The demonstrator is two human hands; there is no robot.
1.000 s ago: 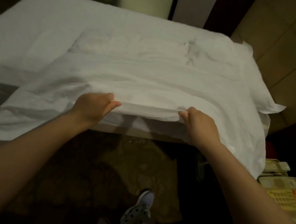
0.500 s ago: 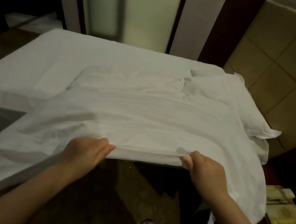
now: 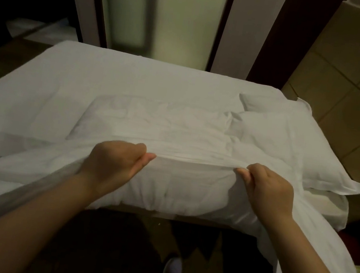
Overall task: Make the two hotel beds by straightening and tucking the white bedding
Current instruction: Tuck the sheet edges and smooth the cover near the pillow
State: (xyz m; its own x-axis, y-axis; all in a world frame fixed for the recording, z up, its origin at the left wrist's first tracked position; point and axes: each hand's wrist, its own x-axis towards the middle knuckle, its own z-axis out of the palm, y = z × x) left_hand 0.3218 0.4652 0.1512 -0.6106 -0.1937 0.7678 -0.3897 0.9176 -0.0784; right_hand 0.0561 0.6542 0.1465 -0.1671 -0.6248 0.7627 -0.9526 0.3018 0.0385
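Shoe (image 3: pixel 174 272), lower centre, on floor. Left hand (image 3: pixel 114 165) and right hand (image 3: pixel 267 191), mid-frame, level, each pinching the white sheet (image 3: pixel 194 159) hem; the hem runs left-right between them. Beyond: bed (image 3: pixel 124 81), pillows (image 3: pixel 290 139) upper right.
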